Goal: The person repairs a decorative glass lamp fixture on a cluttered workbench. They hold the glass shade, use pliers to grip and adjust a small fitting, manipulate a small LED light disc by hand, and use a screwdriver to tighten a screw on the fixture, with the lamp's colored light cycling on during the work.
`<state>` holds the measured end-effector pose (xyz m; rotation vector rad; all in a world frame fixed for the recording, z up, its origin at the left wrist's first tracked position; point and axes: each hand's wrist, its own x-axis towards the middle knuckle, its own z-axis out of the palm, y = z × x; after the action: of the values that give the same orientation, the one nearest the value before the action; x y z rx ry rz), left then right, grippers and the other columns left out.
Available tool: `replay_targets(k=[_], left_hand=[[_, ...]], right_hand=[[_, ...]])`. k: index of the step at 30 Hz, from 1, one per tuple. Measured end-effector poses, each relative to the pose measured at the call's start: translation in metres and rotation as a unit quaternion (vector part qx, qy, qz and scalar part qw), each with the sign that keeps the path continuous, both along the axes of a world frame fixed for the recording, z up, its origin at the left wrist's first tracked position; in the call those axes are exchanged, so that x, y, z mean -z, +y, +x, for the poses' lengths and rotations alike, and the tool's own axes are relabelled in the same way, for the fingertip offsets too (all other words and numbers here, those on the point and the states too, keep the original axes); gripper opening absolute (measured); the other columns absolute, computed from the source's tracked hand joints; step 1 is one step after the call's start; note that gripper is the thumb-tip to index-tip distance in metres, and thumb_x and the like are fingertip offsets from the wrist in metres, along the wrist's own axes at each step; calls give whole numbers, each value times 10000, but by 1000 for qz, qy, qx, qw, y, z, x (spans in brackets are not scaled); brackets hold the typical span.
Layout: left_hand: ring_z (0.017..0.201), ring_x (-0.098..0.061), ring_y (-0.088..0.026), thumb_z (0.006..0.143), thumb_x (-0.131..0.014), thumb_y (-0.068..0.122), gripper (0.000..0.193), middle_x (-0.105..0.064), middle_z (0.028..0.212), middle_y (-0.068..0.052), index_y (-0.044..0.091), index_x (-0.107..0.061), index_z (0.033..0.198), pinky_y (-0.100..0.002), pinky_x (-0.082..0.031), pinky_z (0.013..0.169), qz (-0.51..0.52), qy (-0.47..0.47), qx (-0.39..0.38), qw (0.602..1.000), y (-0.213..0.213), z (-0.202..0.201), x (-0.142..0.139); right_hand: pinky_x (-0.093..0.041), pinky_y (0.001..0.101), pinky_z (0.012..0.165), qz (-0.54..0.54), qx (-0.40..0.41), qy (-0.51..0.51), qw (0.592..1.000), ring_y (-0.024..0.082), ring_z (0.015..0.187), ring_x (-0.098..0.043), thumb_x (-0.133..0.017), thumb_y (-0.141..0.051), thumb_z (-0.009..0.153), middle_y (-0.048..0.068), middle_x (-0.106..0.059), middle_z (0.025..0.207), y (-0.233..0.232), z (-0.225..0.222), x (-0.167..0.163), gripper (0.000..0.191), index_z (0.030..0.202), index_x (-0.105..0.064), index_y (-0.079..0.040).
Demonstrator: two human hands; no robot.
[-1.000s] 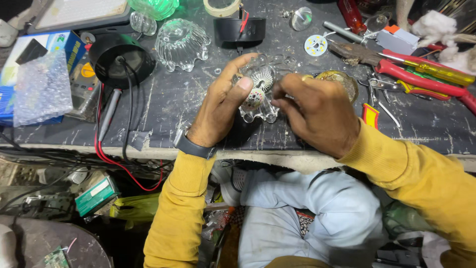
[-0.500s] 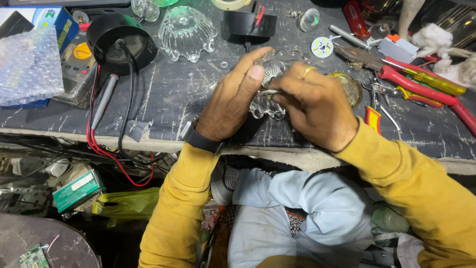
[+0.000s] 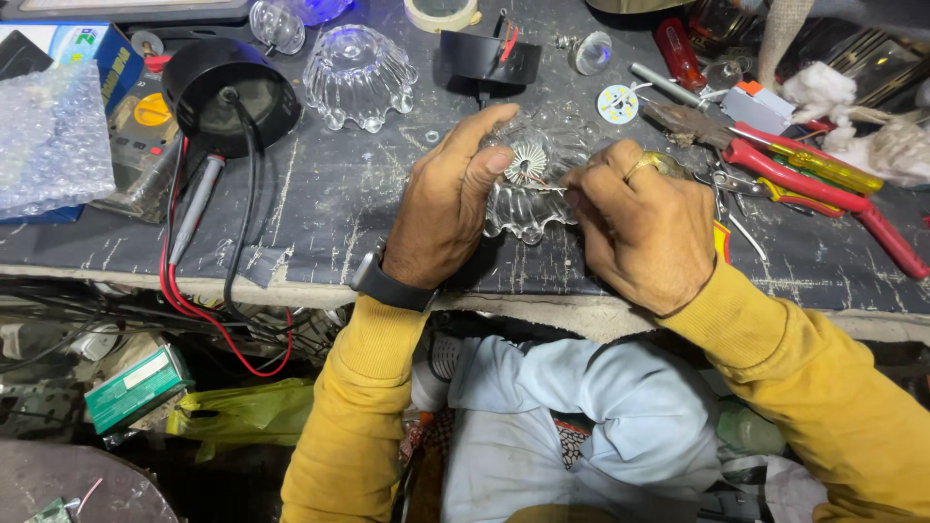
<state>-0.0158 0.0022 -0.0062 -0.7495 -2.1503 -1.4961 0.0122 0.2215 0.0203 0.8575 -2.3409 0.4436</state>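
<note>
1. Here, your left hand (image 3: 441, 208) wraps around the left side of a clear ribbed glass shade (image 3: 528, 199), thumb pressed on its upper rim, fingers curled shut against the glass.
2. Your right hand (image 3: 639, 228) closes in from the other side, its fingertips pinched together on something thin at the shade's edge; what they pinch is too small to tell. A ring sits on one finger.
3. The shade lies between your two hands on the dark scratched workbench (image 3: 320, 213), tilted so its opening faces up, and a small round finned metal piece (image 3: 528, 163) shows inside it, just past your left thumb.
4. Beyond your left hand, well apart from it, a second glass shade (image 3: 358, 77) of the same kind stands on the bench.
5. Further out to the left of that hand, a black round lamp housing (image 3: 228, 92) lies with red and black wires (image 3: 194, 291) trailing over the bench edge.
6. Beside the housing, a sheet of bubble wrap (image 3: 53, 140) covers a box.
7. Just past your right hand, red-handled pliers (image 3: 804, 184) and a yellow-handled screwdriver (image 3: 823, 167) lie side by side.
8. Above your right fingers, a small round white circuit disc (image 3: 617, 103) rests on the bench.
9. A black watch (image 3: 392, 286) circles your left wrist, at the cuff of your yellow sleeve.
</note>
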Motion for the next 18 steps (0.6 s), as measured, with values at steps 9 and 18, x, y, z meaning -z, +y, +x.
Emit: replay_targets(k=[9, 18], left_hand=[[1210, -641, -369, 1049, -628, 301, 464, -661, 1299, -225, -6, -556, 1390, -423, -486, 1056, -57, 46, -29, 997, -1, 1, -2], [1182, -700, -259, 859, -611, -88, 331, -716, 1213, -85, 84, -739, 1111, -360, -542, 1028, -146, -28, 98, 984, -30, -46, -45]], right_hand=[[-497, 369, 656, -111, -68, 15, 991, 256, 739, -638, -770, -154, 970, 128, -657, 980, 18, -2, -17, 211, 1084, -683, 1], [-470, 261, 721, -216, -64, -102, 969, 123, 826, -602, -678, -104, 1001, 89, -670, 961, 55, -107, -25, 171, 1114, -688, 25]])
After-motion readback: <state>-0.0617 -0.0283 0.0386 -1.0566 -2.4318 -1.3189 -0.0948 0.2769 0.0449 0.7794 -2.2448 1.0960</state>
